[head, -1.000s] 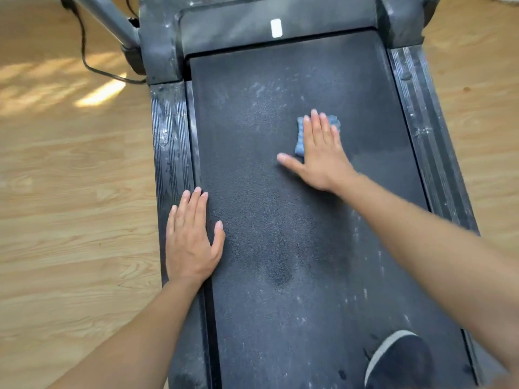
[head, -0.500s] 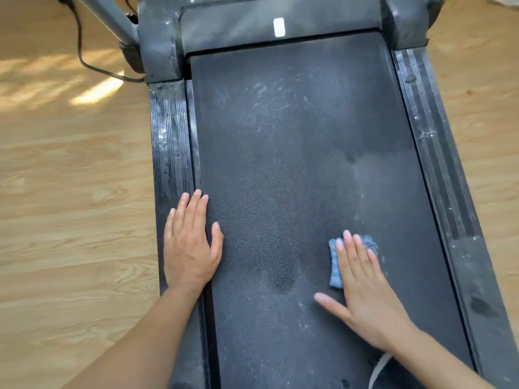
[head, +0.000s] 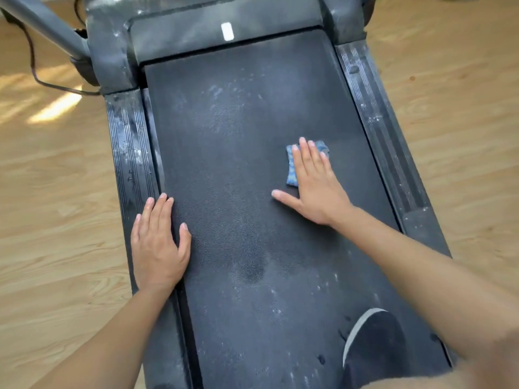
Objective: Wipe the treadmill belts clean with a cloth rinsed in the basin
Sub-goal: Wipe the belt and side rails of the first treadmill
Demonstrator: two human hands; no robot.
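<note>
The dusty black treadmill belt (head: 241,169) fills the middle of the view, with pale smears near its top and lower right. A small folded blue cloth (head: 292,167) lies on the belt's right half. My right hand (head: 314,186) presses flat on it with straight fingers, thumb spread to the left, covering most of the cloth. My left hand (head: 158,242) rests flat on the belt's left edge and the side rail (head: 127,153), fingers straight. No basin is in view.
A dark shoe (head: 373,343) stands on the belt at the lower right. The motor cover (head: 224,35) closes the far end, with a grey upright (head: 42,26) and a black cable (head: 33,71) at the upper left. Wooden floor (head: 50,192) lies on both sides.
My right hand slid the cloth toward me down the belt's right side, then pushed it away again to mid-belt. My left hand stayed put on the left rail.
</note>
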